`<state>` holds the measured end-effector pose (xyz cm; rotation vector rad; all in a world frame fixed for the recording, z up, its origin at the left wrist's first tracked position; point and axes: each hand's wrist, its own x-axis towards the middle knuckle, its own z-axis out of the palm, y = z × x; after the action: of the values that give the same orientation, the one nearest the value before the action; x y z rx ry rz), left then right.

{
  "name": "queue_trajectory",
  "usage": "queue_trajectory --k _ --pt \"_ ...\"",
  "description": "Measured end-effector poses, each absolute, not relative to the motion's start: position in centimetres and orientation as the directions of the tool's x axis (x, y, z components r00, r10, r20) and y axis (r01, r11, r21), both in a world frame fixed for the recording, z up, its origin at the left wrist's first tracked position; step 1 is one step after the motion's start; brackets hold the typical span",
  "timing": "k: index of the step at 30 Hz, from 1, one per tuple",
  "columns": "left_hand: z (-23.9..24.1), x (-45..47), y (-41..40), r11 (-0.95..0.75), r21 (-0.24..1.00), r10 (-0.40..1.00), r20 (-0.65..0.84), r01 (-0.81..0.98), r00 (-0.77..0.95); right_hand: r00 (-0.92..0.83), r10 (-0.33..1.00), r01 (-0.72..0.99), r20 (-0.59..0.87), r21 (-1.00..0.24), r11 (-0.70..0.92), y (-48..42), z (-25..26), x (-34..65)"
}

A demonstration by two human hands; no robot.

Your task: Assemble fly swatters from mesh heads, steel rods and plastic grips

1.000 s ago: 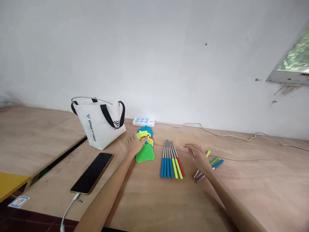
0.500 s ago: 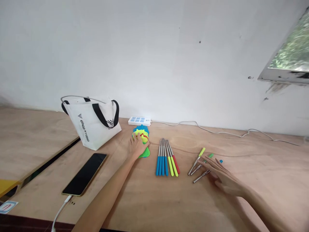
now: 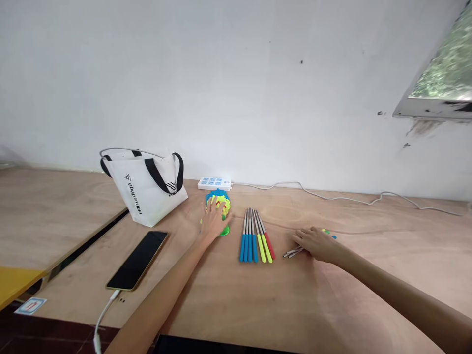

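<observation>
Left hand [image 3: 213,222]: fingers spread wide, laid over stacked mesh pieces [image 3: 217,193] — blue, yellow, green.
Right hand [image 3: 316,243]: fingers bent over short metal tubes [image 3: 294,253] with coloured ends — whether it grips, I cannot tell.
Between hands: seven slim rods [image 3: 254,246], handles blue, yellow, red, on the wooden table [image 3: 221,305].
Farther left: phone [image 3: 137,260], white bag [image 3: 147,196].

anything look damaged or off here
The wall looks worn: a brown smear under the window and small dark spots mar its white surface. The mesh pieces under the left hand and rods under the right hand show no plain damage, though partly hidden.
</observation>
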<state>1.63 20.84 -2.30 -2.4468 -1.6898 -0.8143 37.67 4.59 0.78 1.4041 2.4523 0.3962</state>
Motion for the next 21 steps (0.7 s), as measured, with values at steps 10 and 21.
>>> queue_trajectory --k 10,21 --pt "0.2 3.9 14.7 -0.540 0.509 0.813 0.521 0.671 0.259 -0.313 0.948 0.943 0.050 -0.104 0.317 2.4 1.6 38.0" --pt "1.5 9.7 3.8 -0.210 0.946 0.549 0.324 -0.248 0.771 0.093 0.924 -0.062 0.372 -0.924 0.378 -1.0 5.8 25.5"
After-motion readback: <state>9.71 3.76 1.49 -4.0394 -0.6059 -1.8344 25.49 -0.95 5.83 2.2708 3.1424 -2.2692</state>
